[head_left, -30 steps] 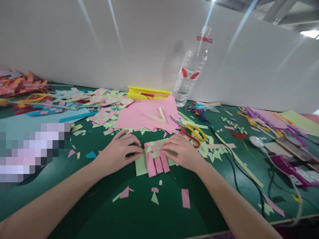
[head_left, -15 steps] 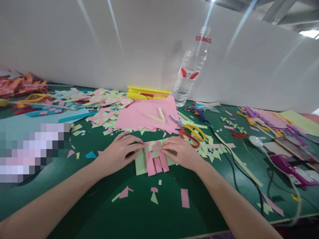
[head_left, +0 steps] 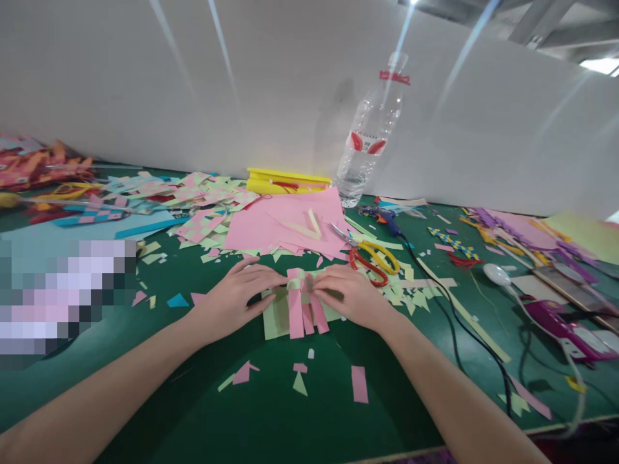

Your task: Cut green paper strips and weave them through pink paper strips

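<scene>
Weave of pink and green strips sits just below the centre of the frame, bunched upward between the left hand and the right hand. Fingertips of both meet its upper sides; whether thumb and forefinger clamp on it I cannot tell, as the fingers hide the contact. Squeezed harder, the paper, which looks thin, could buckle into a stray crease. Its pink tails hang loose at the lower end, so uneven pressure from the two sides might pull one out or skew the check. Scissors lie just above the right hand, where a knuckle could knock them, and scraps strewn about could slip under the work. The table is green, with a dull shine. Towards its far edge lie a pink sheet and a yellow roll; at right, a black cable runs down from a blue glue gun. Behind, a pale wall spans the frame, a tilted bottle before it, and ceiling beams show at upper right.
</scene>
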Demonstrator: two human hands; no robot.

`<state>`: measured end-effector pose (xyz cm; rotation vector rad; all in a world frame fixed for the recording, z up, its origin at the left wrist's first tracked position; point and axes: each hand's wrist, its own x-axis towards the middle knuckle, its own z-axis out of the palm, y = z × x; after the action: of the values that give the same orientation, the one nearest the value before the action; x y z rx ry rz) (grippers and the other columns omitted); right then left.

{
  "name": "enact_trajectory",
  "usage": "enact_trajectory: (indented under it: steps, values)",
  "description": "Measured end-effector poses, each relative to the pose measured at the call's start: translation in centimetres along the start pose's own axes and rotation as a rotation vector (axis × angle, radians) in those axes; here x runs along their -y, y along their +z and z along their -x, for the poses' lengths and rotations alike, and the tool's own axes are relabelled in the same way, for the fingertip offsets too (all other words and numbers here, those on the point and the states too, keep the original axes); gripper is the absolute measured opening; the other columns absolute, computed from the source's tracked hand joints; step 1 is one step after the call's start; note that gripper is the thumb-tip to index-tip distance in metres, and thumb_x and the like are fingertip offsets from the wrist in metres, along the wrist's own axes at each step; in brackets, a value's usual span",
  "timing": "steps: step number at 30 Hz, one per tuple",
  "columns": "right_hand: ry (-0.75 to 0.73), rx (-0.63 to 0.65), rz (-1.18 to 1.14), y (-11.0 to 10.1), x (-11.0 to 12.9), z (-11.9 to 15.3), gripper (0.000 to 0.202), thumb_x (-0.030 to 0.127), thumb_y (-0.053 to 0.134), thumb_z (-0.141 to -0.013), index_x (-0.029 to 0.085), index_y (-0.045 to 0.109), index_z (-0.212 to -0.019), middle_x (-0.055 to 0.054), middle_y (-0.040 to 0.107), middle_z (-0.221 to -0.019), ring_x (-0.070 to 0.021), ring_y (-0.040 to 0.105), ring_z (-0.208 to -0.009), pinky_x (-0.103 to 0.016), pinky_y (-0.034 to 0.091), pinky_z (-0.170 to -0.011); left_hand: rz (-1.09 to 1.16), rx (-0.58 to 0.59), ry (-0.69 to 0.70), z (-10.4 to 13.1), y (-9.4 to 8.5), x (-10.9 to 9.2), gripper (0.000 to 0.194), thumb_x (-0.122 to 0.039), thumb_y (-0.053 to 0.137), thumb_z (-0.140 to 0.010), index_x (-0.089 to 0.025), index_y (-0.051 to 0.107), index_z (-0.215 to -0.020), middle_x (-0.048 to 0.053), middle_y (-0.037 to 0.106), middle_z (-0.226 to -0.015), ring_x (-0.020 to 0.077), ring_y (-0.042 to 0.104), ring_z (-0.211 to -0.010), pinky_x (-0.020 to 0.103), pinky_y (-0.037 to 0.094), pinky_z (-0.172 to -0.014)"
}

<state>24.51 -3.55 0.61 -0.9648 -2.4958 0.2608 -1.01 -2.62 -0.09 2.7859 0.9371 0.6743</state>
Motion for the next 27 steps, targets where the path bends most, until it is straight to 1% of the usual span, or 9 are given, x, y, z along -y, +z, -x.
enact_trajectory:
  steps: [5, 8, 11, 14, 17, 19, 22, 24, 27]
  values:
    - [-0.01, -0.009, -0.003, 0.0, 0.0, -0.1, 0.017, 0.017, 0.049, -0.087, 0.018, 0.066, -0.085, -0.006, 0.069, -0.09, -0.018, 0.06, -0.086, -0.034, 0.047, -0.079, -0.037, -0.083, 0.03, -0.6, 0.7, -0.5, 0.027, -0.023, 0.043, -0.092, -0.024, 0.05, -0.118, 0.004, 0.065, -0.108, 0.0171, 0.057, -0.105, 0.044, 0.028, -0.105]
    - [-0.005, -0.015, 0.008, -0.2, 0.2, -0.2, 0.017, 0.017, 0.049, -0.087, 0.017, 0.067, -0.084, -0.006, 0.069, -0.09, -0.0181, 0.06, -0.087, -0.033, 0.047, -0.079, -0.138, -0.13, 0.037, -1.2, 0.9, -1.0, 0.027, -0.018, 0.046, -0.089, -0.022, 0.051, -0.116, 0.004, 0.065, -0.105, 0.0176, 0.058, -0.101, 0.044, 0.027, -0.104]
    - [-0.002, -0.018, 0.016, -0.2, 0.3, -0.3, 0.017, 0.016, 0.051, -0.086, 0.016, 0.067, -0.083, -0.007, 0.069, -0.088, -0.0183, 0.061, -0.085, -0.033, 0.048, -0.079, -0.234, -0.137, 0.065, -2.0, 1.0, -1.4, 0.031, -0.01, 0.047, -0.086, -0.019, 0.053, -0.115, 0.003, 0.065, -0.099, 0.0176, 0.058, -0.097, 0.045, 0.028, -0.103]
    - [-0.002, -0.023, 0.022, -0.2, 0.2, -0.3, 0.016, 0.015, 0.051, -0.085, 0.017, 0.067, -0.083, -0.007, 0.069, -0.087, -0.0188, 0.061, -0.086, -0.034, 0.048, -0.08, -0.412, -0.157, 0.174, -3.0, 0.8, -1.7, 0.027, -0.006, 0.042, -0.087, -0.016, 0.057, -0.107, 0.004, 0.064, -0.093, 0.0183, 0.059, -0.092, 0.045, 0.033, -0.099]
    - [0.002, -0.031, 0.013, -0.1, 0.0, -0.2, 0.014, 0.015, 0.053, -0.084, 0.017, 0.067, -0.084, -0.006, 0.069, -0.089, -0.019, 0.061, -0.089, -0.035, 0.048, -0.083, -0.537, -0.201, 0.283, -4.1, 0.6, -1.8, 0.026, -0.005, 0.04, -0.088, -0.018, 0.062, -0.093, 0.005, 0.065, -0.091, 0.0176, 0.059, -0.088, 0.042, 0.039, -0.095]
    - [0.004, -0.026, 0.006, -0.1, -0.1, -0.2, 0.014, 0.016, 0.053, -0.085, 0.018, 0.067, -0.085, -0.006, 0.069, -0.091, -0.0188, 0.061, -0.089, -0.035, 0.048, -0.083, -0.537, -0.207, 0.334, -4.6, 0.6, -1.8, 0.026, -0.004, 0.041, -0.088, -0.018, 0.063, -0.089, 0.004, 0.065, -0.096, 0.0176, 0.06, -0.092, 0.042, 0.039, -0.096]
    - [-0.005, -0.022, -0.004, 0.0, -0.2, -0.1, 0.015, 0.016, 0.051, -0.086, 0.017, 0.066, -0.086, -0.006, 0.069, -0.09, -0.0184, 0.061, -0.088, -0.035, 0.047, -0.084, -0.489, -0.185, 0.405, -5.1, 1.0, -1.5, 0.025, -0.006, 0.041, -0.09, -0.018, 0.063, -0.086, 0.003, 0.067, -0.103, 0.0185, 0.058, -0.103, 0.044, 0.033, -0.103]
    - [-0.008, -0.026, -0.019, 0.0, -0.2, 0.0, 0.017, 0.017, 0.05, -0.087, 0.017, 0.066, -0.085, -0.006, 0.07, -0.089, -0.0184, 0.061, -0.088, -0.035, 0.047, -0.085, -0.453, -0.175, 0.445, -5.3, 1.3, -1.1, 0.026, -0.008, 0.041, -0.091, -0.017, 0.064, -0.084, 0.002, 0.069, -0.1, 0.0182, 0.058, -0.105, 0.043, 0.031, -0.106]
    - [0.022, -0.044, -0.082, -0.2, -0.1, 0.0, 0.02, 0.023, 0.048, -0.089, 0.018, 0.067, -0.088, -0.006, 0.07, -0.091, -0.0191, 0.06, -0.09, -0.036, 0.045, -0.087, -0.376, -0.169, 0.462, -5.4, 1.8, -0.6, 0.031, -0.007, 0.038, -0.092, -0.017, 0.064, -0.078, 0.001, 0.072, -0.09, 0.0153, 0.063, -0.096, 0.039, 0.03, -0.107]
